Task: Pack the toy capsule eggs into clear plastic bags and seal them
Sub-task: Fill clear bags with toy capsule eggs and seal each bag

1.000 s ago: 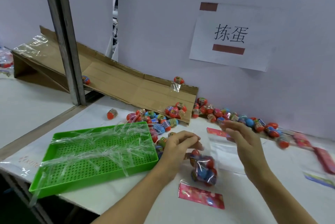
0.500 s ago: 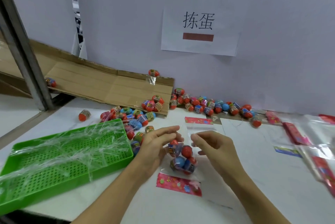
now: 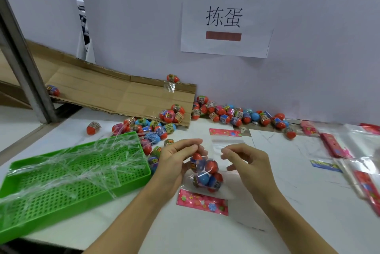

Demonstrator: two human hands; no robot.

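Observation:
A clear plastic bag holding several red and blue capsule eggs stands on the white table, its pink printed strip lying toward me. My left hand pinches the bag's top left edge above a red egg. At the top right edge, my right hand has finger and thumb curled on the clear film. Loose capsule eggs line the wall, and more loose eggs lie behind the tray. An empty bag lies flat just behind my hands.
A green perforated tray with clear plastic strips in it sits at the left. A cardboard ramp slopes down from the left, a metal post beside it. More empty bags lie at the right.
My right hand came in from the loose eggs to the bag's top right edge. Both hands now hold the filled bag upright by its mouth. The view has swung right.

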